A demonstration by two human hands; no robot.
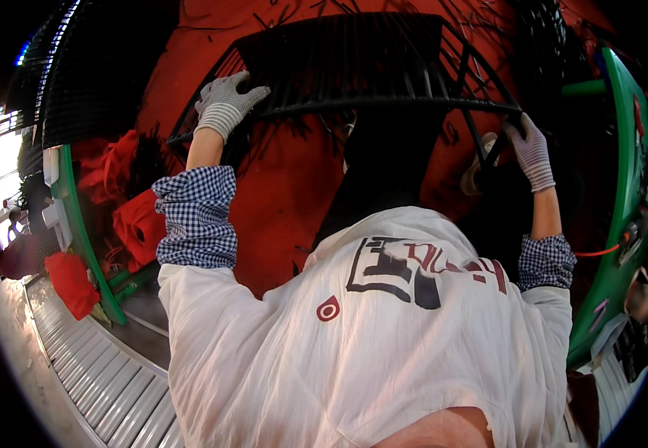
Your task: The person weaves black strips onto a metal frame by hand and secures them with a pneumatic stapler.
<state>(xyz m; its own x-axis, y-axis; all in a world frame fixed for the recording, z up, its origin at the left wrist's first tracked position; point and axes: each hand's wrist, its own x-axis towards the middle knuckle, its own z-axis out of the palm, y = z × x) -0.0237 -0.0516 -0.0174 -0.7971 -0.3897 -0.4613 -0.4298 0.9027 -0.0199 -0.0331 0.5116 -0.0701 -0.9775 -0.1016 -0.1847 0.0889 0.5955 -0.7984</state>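
Red work surface (286,187) bordered by green frames (626,187); gloved left hand (225,101) lies open on black fan grille (354,67), right hand (529,153) clasps its rim.

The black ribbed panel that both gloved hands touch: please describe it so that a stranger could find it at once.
Look at the red work surface between the two green frame edges. Across its upper part lies the black ribbed panel, wide and curved, with the left hand and the right hand on its lower rim. Unlike the black slatted stack to the left, it lies on the red surface and is being touched.
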